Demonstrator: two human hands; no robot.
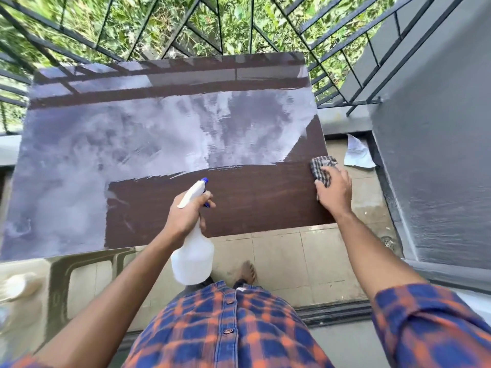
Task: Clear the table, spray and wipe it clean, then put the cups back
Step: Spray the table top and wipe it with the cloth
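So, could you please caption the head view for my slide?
Left hand holds a spray bottle; right hand presses a checked cloth on the half-wiped table.

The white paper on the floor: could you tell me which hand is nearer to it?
Right. The right hand, pressing the checked cloth, is just left of the paper; the left hand, holding the spray bottle, is much farther left.

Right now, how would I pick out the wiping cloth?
Start at the brown table; follow it to its right edge, near the grey wall. There the right hand presses a small cloth on the top. It is dark-and-white checked, unlike the plain white paper on the floor beside it.
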